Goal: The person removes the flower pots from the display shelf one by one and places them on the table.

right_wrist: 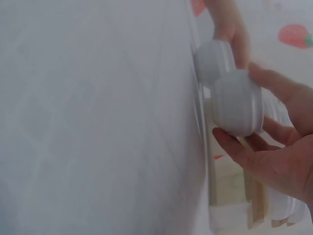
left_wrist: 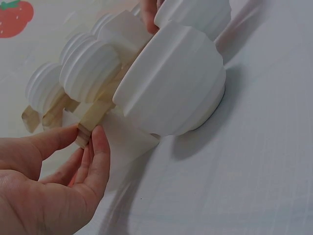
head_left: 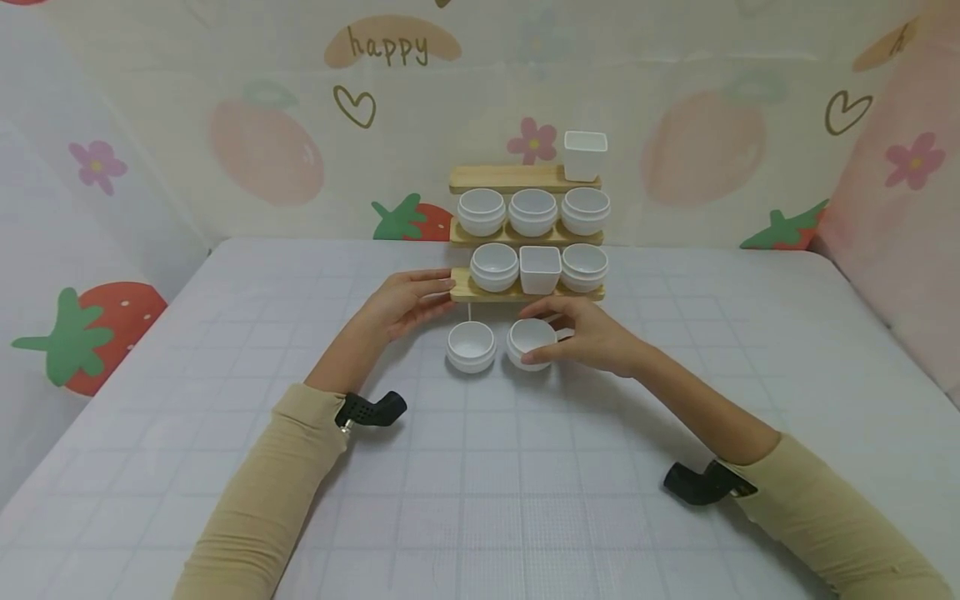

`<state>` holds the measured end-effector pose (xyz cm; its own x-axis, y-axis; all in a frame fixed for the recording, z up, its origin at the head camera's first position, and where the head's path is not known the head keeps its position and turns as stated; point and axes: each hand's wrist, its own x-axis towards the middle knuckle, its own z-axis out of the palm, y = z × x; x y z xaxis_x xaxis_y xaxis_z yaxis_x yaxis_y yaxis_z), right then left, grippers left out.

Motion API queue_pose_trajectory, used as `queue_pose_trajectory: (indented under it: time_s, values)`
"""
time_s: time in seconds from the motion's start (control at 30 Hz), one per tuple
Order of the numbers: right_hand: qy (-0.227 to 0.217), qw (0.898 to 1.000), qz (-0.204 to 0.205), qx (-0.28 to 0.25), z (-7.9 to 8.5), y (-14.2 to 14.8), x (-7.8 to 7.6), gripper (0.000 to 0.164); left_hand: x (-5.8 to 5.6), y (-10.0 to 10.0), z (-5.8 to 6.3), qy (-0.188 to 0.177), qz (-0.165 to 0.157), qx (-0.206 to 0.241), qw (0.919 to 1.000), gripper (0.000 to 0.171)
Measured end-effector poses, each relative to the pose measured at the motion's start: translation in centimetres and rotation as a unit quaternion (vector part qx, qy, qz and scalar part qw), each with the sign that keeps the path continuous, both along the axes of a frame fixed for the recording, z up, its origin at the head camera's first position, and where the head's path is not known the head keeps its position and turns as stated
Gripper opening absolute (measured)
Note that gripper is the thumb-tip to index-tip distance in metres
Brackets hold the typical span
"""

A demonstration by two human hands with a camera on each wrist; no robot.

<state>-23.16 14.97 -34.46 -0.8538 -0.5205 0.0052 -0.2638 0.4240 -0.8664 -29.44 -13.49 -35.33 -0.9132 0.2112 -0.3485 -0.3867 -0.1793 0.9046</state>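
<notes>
A tiered wooden stand [head_left: 460, 287] holds small white pots. My left hand [head_left: 408, 304] is at the left end of its lowest shelf; in the left wrist view the thumb and fingers pinch that wooden end [left_wrist: 95, 115]. In front of the stand, my right hand [head_left: 592, 337] grips a round white pot [head_left: 531, 336], thumb on the near side and fingers behind. The right wrist view shows this pot [right_wrist: 237, 103] between thumb and fingertips. Just left of it, another round white pot [head_left: 471, 350] sits on the table, with neither hand on it.
On the lowest shelf, a square white cup [head_left: 540, 271] stands between two round pots. Three round pots [head_left: 532, 212] fill the middle shelf. The top shelf [head_left: 506, 177] bears one square cup [head_left: 585, 158] at its right end. A printed backdrop [head_left: 480, 100] hangs close behind.
</notes>
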Motion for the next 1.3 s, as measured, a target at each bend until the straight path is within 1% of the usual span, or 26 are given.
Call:
queue_pose_trajectory:
  time_s: [0.17,0.33,0.67,0.97,1.3]
  values:
    - [0.002,1.0,0.009,0.006,-0.22,-0.16,-0.11,0.056,-0.2,-0.04,-0.13,0.001,0.0,0.006,1.0,0.053]
    - [0.007,1.0,0.017,0.006,-0.47,-0.34,-0.21,0.057,-0.21,-0.19,-0.17,0.001,-0.004,0.001,1.0,0.054]
    - [0.007,1.0,0.018,0.003,-0.76,-0.53,-0.27,0.057,-0.11,-0.18,-0.17,0.001,0.002,-0.004,1.0,0.052]
    - [0.015,1.0,0.019,0.008,-0.79,-0.5,-0.18,0.056,-0.16,-0.09,-0.22,0.003,0.0,-0.005,1.0,0.052]
    - [0.003,1.0,0.014,-0.003,-0.76,-0.38,0.04,0.059,-0.23,0.06,-0.26,0.005,-0.003,-0.001,1.0,0.053]
